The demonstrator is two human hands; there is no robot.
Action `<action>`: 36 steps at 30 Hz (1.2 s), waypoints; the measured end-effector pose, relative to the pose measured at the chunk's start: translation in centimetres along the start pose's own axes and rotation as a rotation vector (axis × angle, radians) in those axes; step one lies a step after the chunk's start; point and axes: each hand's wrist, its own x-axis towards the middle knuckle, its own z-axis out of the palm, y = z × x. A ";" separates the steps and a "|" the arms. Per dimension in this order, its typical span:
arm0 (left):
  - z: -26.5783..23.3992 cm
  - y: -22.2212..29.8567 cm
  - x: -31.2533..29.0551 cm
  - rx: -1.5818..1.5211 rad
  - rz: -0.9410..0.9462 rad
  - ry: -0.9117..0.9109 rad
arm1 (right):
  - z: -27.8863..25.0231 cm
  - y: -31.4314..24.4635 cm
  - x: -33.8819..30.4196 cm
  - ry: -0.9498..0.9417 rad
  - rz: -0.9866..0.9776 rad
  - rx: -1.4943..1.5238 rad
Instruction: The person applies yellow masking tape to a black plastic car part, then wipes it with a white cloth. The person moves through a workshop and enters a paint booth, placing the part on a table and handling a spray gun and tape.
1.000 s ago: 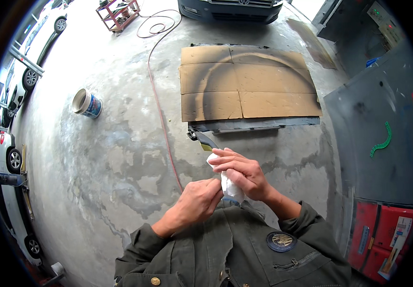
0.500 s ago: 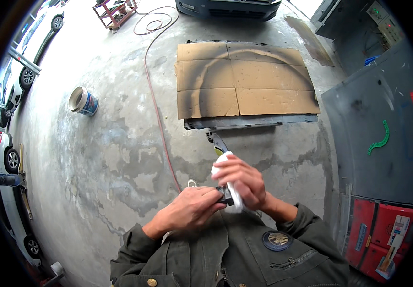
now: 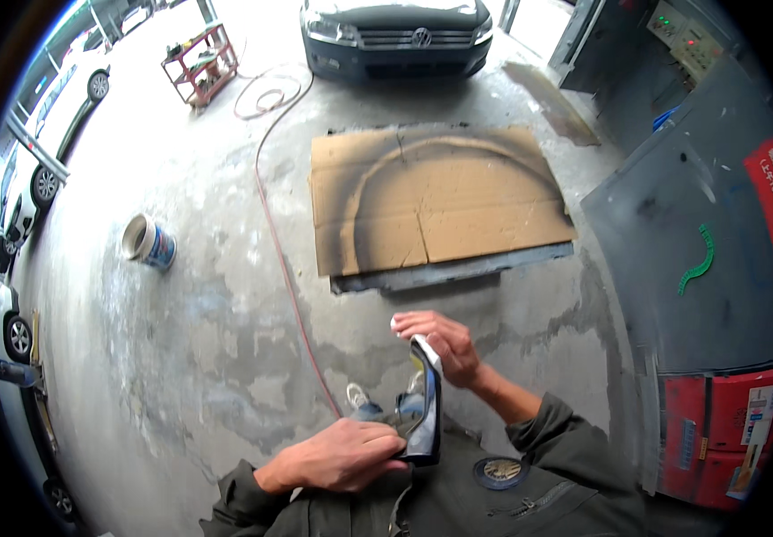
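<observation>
My left hand [image 3: 346, 454] is closed on the lower end of a narrow, dark, glossy curved trim piece [image 3: 424, 430], held upright close to my jacket. Its exact kind cannot be made out. A bit of yellow-green shows near its upper end. My right hand [image 3: 447, 347] is at that upper end, with a white cloth [image 3: 428, 354] pinched between thumb and fingers and lying against the piece. Part of the cloth is hidden behind the fingers, and a white tip shows past the fingertips.
Ahead lies sooty-edged cardboard [image 3: 458, 210] on a low support. A red hose [image 3: 281, 255] runs along the floor to my left, past a bucket [image 3: 148, 242]. Farther off are a red cart [image 3: 200, 67] and a dark car [image 3: 395, 40]. A grey panel [image 3: 673, 295] stands right.
The trim piece has turned so its long curved face shows, and my left hand has dropped lower. My right hand with the cloth stays at the upper part. My view has tilted up.
</observation>
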 end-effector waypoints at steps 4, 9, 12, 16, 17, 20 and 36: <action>-0.6 -2.0 -0.5 -0.185 -0.188 0.118 | 0.8 -2.6 0.4 0.020 -0.086 -0.021; 0.1 -4.1 0.0 -0.333 -0.253 0.267 | 2.8 -5.1 1.8 0.020 -0.386 -0.115; -0.3 -4.2 -0.1 -0.530 -0.322 0.286 | 2.3 -3.9 2.5 0.010 -0.467 -0.178; -0.4 -3.8 -1.1 -0.900 -0.293 0.513 | 1.8 -1.3 2.6 0.061 -0.368 -0.293; -0.5 -3.7 -1.0 -1.003 -0.272 0.574 | 1.6 -0.9 2.6 0.050 -0.352 -0.320; -0.6 -3.7 -1.0 -1.081 -0.142 0.664 | 1.2 -0.4 1.9 0.046 -0.280 -0.347; 1.9 -3.0 -1.1 -1.069 -0.515 0.929 | 6.2 -4.7 5.1 0.042 -0.344 -0.237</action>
